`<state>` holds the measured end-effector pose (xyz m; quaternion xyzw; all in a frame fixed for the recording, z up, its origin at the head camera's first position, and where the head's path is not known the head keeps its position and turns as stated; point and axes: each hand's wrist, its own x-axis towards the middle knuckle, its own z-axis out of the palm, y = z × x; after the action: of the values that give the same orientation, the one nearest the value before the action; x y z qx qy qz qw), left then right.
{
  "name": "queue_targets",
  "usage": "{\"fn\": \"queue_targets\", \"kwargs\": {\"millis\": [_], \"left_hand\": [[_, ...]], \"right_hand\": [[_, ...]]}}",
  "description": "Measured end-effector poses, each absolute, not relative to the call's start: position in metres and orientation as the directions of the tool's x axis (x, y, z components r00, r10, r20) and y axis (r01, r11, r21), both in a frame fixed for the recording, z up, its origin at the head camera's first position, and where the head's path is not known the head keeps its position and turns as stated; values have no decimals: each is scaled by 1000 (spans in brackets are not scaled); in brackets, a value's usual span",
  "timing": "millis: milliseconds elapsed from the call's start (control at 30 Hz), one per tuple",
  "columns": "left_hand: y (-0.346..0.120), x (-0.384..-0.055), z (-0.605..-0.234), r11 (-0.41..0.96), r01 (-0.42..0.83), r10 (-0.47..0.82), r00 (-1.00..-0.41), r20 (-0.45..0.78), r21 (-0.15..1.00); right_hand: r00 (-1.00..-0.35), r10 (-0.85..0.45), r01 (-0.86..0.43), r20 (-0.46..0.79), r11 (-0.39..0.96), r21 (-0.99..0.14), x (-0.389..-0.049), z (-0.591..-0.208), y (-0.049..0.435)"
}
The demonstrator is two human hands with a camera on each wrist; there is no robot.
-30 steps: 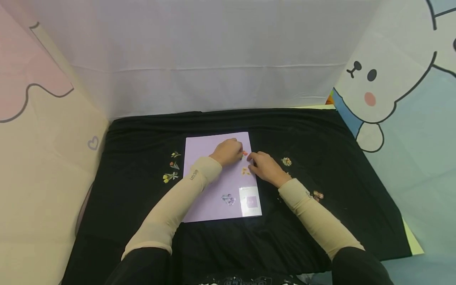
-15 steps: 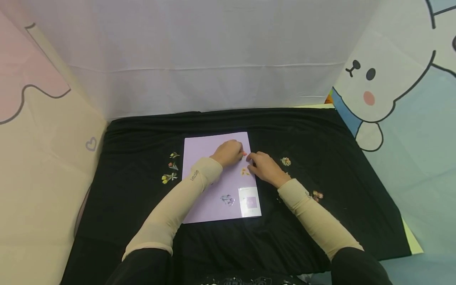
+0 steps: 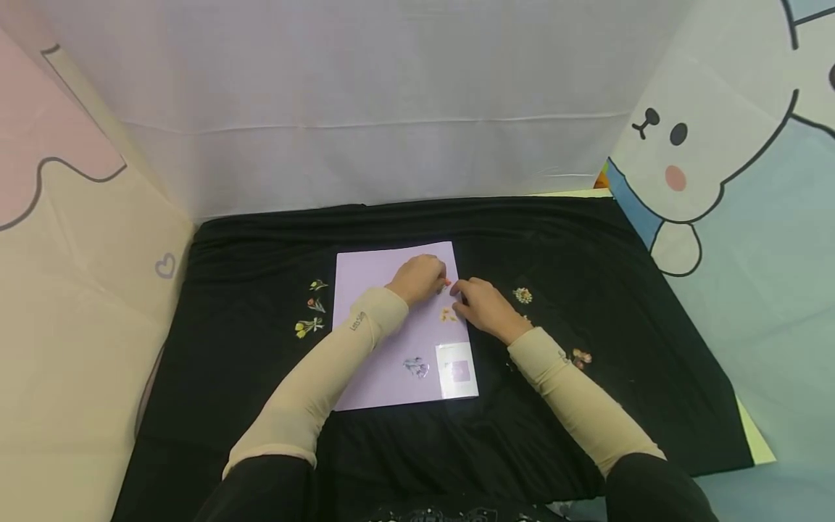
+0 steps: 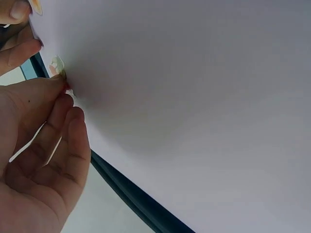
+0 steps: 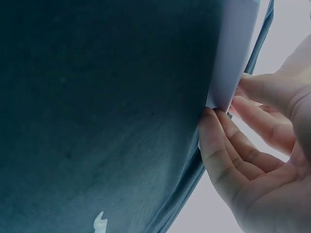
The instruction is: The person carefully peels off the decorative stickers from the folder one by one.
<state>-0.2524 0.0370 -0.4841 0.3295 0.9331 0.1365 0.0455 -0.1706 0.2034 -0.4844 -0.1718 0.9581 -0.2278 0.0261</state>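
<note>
A lavender book with a glossy white label at its lower right corner lies flat on black cloth. Near its right edge, my left hand pinches a small red flower sticker between thumb and fingertips, close against the cover; the fingers hide part of it. My right hand rests at the same edge, fingertips against the book's side and the cloth, fingers loosely bent. Just below the hands, an orange-yellow flower sticker is on the cover, and a bluish flower sticker lies lower down.
Left of the book, several yellow and red flower stickers lie on the black cloth. A round flower sticker and a brownish one lie to the right. A white curtain hangs behind.
Both hands stay almost where they were. Slightly less of the red flower sticker shows beside my left fingertips in the head view, which has shifted a little.
</note>
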Motion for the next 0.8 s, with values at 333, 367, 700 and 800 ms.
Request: {"fn": "queue_targets", "kwargs": {"millis": [333, 367, 700, 800], "left_hand": [[38, -255, -481, 736, 611, 642, -767, -13, 290], [38, -256, -481, 736, 608, 641, -768, -15, 298], [37, -259, -486, 725, 596, 633, -774, 7, 345], [37, -259, -486, 723, 587, 634, -774, -10, 364]], "right_hand": [[-935, -350, -339, 55, 840, -425, -171, -486, 203], [-935, -350, -339, 53, 840, -424, -171, -485, 203], [-937, -348, -331, 42, 840, -430, -171, -485, 203], [-937, -348, -327, 32, 841, -432, -171, -484, 204]]}}
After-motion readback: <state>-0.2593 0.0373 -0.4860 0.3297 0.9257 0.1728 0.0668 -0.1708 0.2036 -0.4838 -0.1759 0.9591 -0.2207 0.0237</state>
